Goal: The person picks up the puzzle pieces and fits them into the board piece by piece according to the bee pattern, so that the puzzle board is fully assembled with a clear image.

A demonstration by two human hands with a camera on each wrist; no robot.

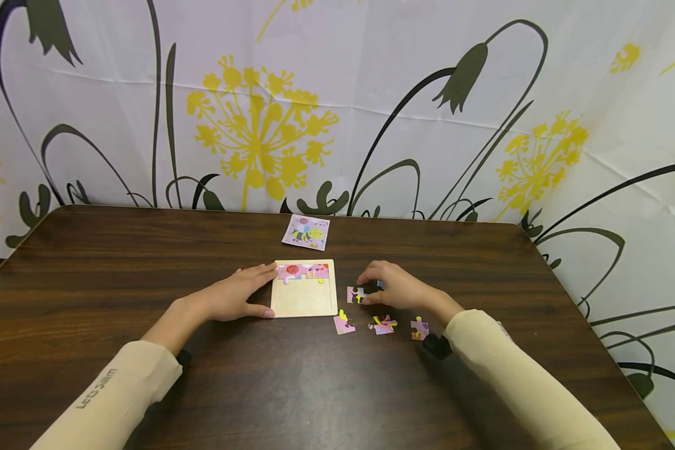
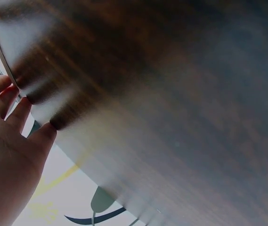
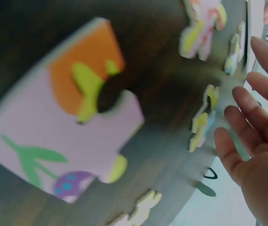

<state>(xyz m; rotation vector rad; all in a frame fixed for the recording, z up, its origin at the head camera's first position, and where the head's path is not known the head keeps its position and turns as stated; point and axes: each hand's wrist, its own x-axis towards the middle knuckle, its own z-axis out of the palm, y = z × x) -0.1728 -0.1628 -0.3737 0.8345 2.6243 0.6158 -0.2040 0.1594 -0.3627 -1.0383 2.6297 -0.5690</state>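
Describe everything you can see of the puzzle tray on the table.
The puzzle tray is pale, squarish and wooden-looking, with a raised rim. Pink printed pieces, one with a red round motif, fill its far strip; the nearer part shows bare. It lies flat on the dark table, the left hand touching its left edge with fingers and thumb.

Head view forward and down, wrist views close, tilted, head and right sharing puzzle pieces (image 1: pixel 384 325)
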